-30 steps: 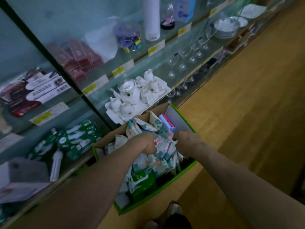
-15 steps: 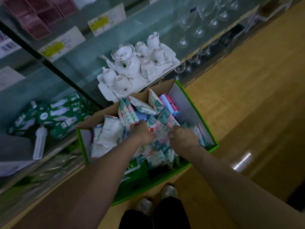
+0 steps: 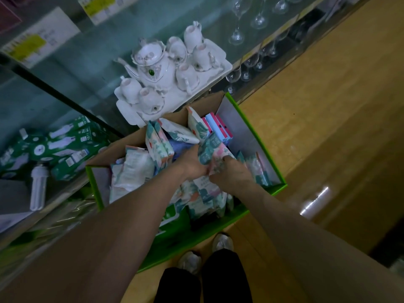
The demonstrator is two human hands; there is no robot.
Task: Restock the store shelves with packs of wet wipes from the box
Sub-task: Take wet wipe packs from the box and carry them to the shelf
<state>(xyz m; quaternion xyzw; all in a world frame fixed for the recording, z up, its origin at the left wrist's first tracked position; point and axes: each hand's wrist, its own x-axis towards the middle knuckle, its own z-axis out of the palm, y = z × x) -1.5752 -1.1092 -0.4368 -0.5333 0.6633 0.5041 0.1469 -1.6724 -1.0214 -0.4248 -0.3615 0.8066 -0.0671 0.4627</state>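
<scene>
An open cardboard box (image 3: 261, 147) with green outer walls stands on the floor against the shelving, full of floral teal-and-pink packs of wet wipes. My left hand (image 3: 193, 162) and my right hand (image 3: 231, 173) are both inside it, closed on the same bunch of wet wipe packs (image 3: 213, 150) from either side. More packs (image 3: 158, 145) stand upright at the back of the box, and pale ones (image 3: 133, 171) lie at its left. Pink and blue slim boxes (image 3: 218, 126) lean in the far corner.
A white porcelain tea set (image 3: 166, 68) on a tray sits on the glass shelf just behind the box. Wine glasses (image 3: 238, 36) stand further right. Green bulb boxes (image 3: 56, 145) and a loose lamp (image 3: 39, 186) lie on the left shelf. My shoes (image 3: 205, 252) stand on the wooden floor.
My view has tilted downward, so the upper shelves have left the frame and my feet show. Both hands stay in the box, gathered closer around the bunch of packs.
</scene>
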